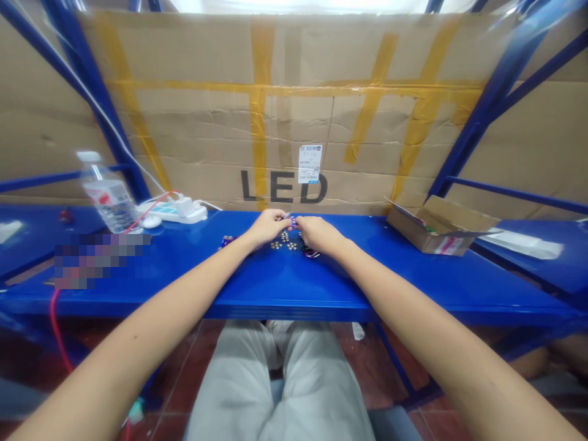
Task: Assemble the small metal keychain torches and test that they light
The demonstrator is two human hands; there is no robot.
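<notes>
Both hands are out at the far middle of the worktop (275, 288), fingertips meeting. The left hand (266, 228) and right hand (316, 233) each have their grip clamped on one small part (289, 215), pinched between them and held just above the surface. The part looks purplish and is too small and blurred to identify.

Directly under the grip, toward the person, a loose cluster of small metal rings (282, 240) lies on the worktop, between the two hands. A few coloured bits (226, 241) sit near the left wrist, left of the grip. A dark coloured piece (310, 252) lies just under the right hand, possibly touching it, can't tell.

Well left of the grip:
- a power strip (177, 211) with a white plug in it
- a white mouse (150, 222) just beside the strip
- a clear bottle (108, 196), upright and blurred

Well right of the grip is an open cardboard box (436, 229), with its flaps up.

Behind the grip a taped cardboard sheet (206, 122) marked "LED" stands as a back wall, with a white label (310, 163) just above the letters.
</notes>
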